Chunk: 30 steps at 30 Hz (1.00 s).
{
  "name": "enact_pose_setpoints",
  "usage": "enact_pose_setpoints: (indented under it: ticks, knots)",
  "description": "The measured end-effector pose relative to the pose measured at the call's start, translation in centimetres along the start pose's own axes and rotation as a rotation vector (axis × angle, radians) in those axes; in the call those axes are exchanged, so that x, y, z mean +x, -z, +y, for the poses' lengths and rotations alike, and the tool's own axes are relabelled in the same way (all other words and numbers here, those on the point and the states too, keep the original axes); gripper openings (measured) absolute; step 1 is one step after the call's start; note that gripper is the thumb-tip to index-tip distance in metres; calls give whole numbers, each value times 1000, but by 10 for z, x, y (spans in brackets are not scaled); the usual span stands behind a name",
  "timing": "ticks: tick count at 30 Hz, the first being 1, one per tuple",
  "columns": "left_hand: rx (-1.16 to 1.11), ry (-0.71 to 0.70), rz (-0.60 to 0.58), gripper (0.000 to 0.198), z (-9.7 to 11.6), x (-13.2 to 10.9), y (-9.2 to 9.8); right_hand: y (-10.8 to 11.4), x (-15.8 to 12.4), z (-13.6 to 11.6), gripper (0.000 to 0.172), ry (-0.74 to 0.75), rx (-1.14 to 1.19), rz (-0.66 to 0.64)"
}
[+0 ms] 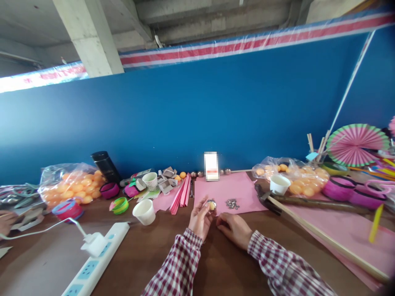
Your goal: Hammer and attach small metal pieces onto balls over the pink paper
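My left hand (200,220) is closed around a small orange ball (212,206), holding it up over the near edge of the pink paper (247,189). Shiny silver pieces cover part of that ball. To its right, my right hand (236,230) is low by the brown table, palm down with fingers curled together; whatever they may pinch is hidden. Just beyond it, a small heap of silver pieces (232,204) lies on the paper. Several silver-covered balls (227,171) stand in a row at the back, beside a blurred white card (211,166).
Bags of orange balls lie left (80,187) and right (304,181). A hammer (267,199), a wooden stick (333,240) and a paper cup (279,184) are on the right. Another cup (144,211) and a power strip (97,263) are left. Another person's hand (8,222) shows far left.
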<state>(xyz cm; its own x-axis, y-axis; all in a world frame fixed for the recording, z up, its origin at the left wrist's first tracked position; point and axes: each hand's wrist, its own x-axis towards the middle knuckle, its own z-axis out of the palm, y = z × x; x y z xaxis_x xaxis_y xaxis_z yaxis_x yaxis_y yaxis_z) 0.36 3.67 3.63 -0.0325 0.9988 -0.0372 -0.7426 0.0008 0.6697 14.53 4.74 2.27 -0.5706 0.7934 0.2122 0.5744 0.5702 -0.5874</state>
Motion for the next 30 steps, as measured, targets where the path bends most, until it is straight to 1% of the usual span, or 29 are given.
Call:
enact_pose_setpoints:
  ticks: [6, 12, 23, 27, 30]
  knots:
    - [-24, 69, 18, 37, -2, 0, 2, -2, 0, 4, 10, 29, 19, 5]
    - [25, 42, 41, 38, -5, 0, 3, -2, 0, 3, 11, 28, 18, 6]
    - [6, -18, 61, 30, -5, 1, 1, -1, 1, 3, 12, 18, 15, -8]
    - [-18, 18, 73, 33, -7, 2, 2, 0, 0, 1, 13, -4, 6, -17]
    - [-43, 49, 62, 33, -7, 3, 3, 0, 0, 1, 12, 5, 7, -6]
